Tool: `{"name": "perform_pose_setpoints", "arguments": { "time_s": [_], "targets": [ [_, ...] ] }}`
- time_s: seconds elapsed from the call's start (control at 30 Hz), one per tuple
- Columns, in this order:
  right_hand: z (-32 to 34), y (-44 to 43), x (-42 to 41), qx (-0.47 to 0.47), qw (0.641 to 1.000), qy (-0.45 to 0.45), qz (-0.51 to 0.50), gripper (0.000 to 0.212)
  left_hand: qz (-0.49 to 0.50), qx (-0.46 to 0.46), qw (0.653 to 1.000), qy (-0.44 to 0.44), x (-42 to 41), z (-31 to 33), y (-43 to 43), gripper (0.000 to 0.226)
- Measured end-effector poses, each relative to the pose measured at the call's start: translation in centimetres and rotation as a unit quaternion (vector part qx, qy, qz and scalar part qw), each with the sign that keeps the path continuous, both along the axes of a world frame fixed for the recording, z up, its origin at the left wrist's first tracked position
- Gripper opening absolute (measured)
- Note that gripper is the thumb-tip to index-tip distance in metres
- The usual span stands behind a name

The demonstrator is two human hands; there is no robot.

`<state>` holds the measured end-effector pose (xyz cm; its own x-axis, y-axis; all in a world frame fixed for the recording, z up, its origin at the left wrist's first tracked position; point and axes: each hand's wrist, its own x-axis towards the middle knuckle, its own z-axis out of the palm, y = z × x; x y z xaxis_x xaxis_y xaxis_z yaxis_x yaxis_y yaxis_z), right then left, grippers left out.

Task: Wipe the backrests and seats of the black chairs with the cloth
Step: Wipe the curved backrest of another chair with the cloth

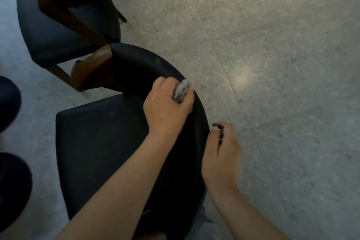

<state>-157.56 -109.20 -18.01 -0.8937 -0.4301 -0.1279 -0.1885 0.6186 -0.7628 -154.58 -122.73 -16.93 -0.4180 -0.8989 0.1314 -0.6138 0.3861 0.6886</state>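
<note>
1. Firstly, the risk I see: the cloth (pixel 181 91) is bunched small in the left hand (pixel 167 107), with only a tuft poking out at 1 o'clock of the knuckles. Bunched like that, I judge bare fingers could drag over the backrest (pixel 136 58) instead of fabric, leaving streaks.
2. The curve of the backrest falls away toward the floor (pixel 272 64) at 3 o'clock. A stroke running too far that way could slip off the rim and drop the cloth.
3. A pale scuff (pixel 158 61) sits on the rim at 11 o'clock of the left hand and could be skipped if the strokes stay short.
4. The seat (pixel 97 142) at 8 o'clock and the second chair (pixel 48 31) at 10 o'clock may get forgotten.
5. Left hand: fingers curled tight around the cloth, pressing it on the top of the backrest.
6. Right hand (pixel 222 154): at 4 o'clock of the left, fingers curled against the outer edge of the backrest. Whether it grips the rim or merely rests there, I cannot tell; blur hides the fingertips.
</note>
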Motion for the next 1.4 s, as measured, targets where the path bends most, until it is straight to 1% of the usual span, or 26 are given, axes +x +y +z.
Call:
{"name": "perform_pose_setpoints", "arguments": {
  "time_s": [0.1, 0.17, 0.27, 0.37, 0.47, 0.6, 0.7, 0.8, 0.87, 0.9, 0.97, 1.07, 1.13, 1.2, 1.27, 1.33, 1.4],
  "targets": [
    [0.8, -0.6, -2.1, -0.007, 1.0, -0.008, -0.004, 0.033, 0.095, 0.045, 0.994, 0.041, 1.6, -2.0, -0.1, 0.026],
    [1.0, -1.8, -2.9, -0.008, 1.0, -0.023, -0.001, 0.026, 0.122, 0.078, 0.987, 0.065, 3.1, -3.2, 0.5, 0.026],
    [0.5, -4.1, -2.5, 0.0, 0.999, -0.018, 0.031, 0.024, 0.084, 0.078, 0.987, 0.114, 3.7, -3.7, 1.3, 0.026],
    [-0.3, -4.7, -2.1, -0.007, 0.999, 0.002, 0.042, 0.034, 0.064, 0.069, 0.985, 0.147, 2.6, -4.2, 1.5, 0.026],
    [-0.7, -4.5, -2.1, -0.01, 0.999, 0.018, 0.041, 0.042, 0.092, 0.08, 0.982, 0.144, 1.9, -5.8, 1.6, 0.027],
    [-0.7, -4.5, -2.1, -0.01, 0.998, 0.04, 0.047, 0.04, 0.131, 0.105, 0.972, 0.161, 1.8, -7.8, 1.7, 0.028],
    [-0.9, -4.2, -2.2, -0.009, 0.998, 0.041, 0.047, 0.04, 0.169, 0.185, 0.959, 0.13, 3.0, -10.0, 1.1, 0.03],
    [-0.9, -4.1, -2.3, -0.006, 0.998, 0.043, 0.05, 0.038, 0.216, 0.278, 0.935, 0.048, 4.9, -13.0, 0.9, 0.034],
    [-0.9, -4.1, -2.2, -0.001, 0.998, 0.047, 0.051, 0.038, 0.245, 0.297, 0.923, 0.013, 5.7, -14.0, 0.9, 0.037],
    [-0.8, -4.2, -2.2, 0.001, 0.997, 0.05, 0.05, 0.039, 0.25, 0.294, 0.922, 0.022, 5.7, -13.7, 0.8, 0.037],
    [-0.6, -4.3, -2.1, 0.007, 0.997, 0.056, 0.05, 0.037, 0.214, 0.265, 0.936, 0.087, 5.5, -11.8, 0.3, 0.034],
    [-0.3, -4.5, -1.9, 0.016, 0.997, 0.067, 0.044, 0.031, 0.103, 0.176, 0.958, 0.199, 4.6, -6.2, -0.7, 0.024],
    [0.0, -4.5, -1.8, 0.019, 0.996, 0.071, 0.04, 0.029, 0.029, 0.108, 0.969, 0.221, 3.4, -2.6, -1.2, 0.019],
    [0.0, -4.6, -1.8, 0.019, 0.996, 0.073, 0.039, 0.03, -0.028, 0.058, 0.98, 0.189, 2.1, -0.5, -1.8, 0.02],
    [0.0, -4.6, -1.7, 0.022, 0.996, 0.077, 0.04, 0.034, -0.065, 0.031, 0.989, 0.128, 0.8, 0.0, -2.2, 0.025],
    [-0.1, -4.7, -1.7, 0.025, 0.995, 0.081, 0.043, 0.035, -0.073, 0.007, 0.995, 0.069, -0.1, -0.3, -2.5, 0.026],
    [-0.1, -4.7, -1.7, 0.029, 0.995, 0.084, 0.041, 0.034, -0.071, -0.035, 0.996, 0.034, -0.6, -0.4, -2.8, 0.025]
  ]
}}
